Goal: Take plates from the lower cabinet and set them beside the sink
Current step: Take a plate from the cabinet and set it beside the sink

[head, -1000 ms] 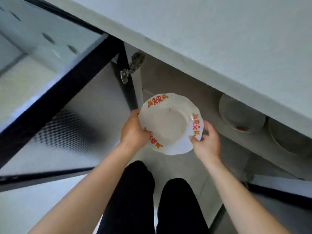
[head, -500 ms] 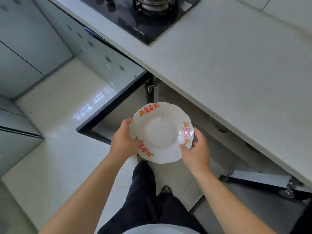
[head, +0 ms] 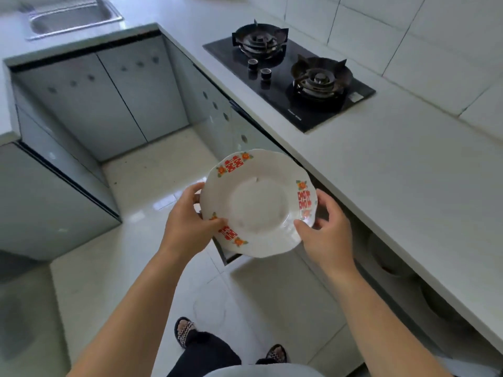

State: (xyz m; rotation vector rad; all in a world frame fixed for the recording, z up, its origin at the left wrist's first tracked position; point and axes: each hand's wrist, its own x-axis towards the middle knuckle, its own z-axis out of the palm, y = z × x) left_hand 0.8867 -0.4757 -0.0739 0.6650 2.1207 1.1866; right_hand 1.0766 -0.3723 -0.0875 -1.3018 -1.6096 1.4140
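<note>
Nearer than the gas hob point(head: 288, 77), out over the floor, an empty white plate point(head: 258, 202) with red motifs is held level, the left hand point(head: 187, 224) gripping its near-left rim and the right hand point(head: 329, 235) its right rim. Below and right of the hob, the open lower cabinet point(head: 362, 257) holds pale dishes point(head: 386, 257) in shadow. The sink point(head: 73, 17) lies far left of the hob.
</note>
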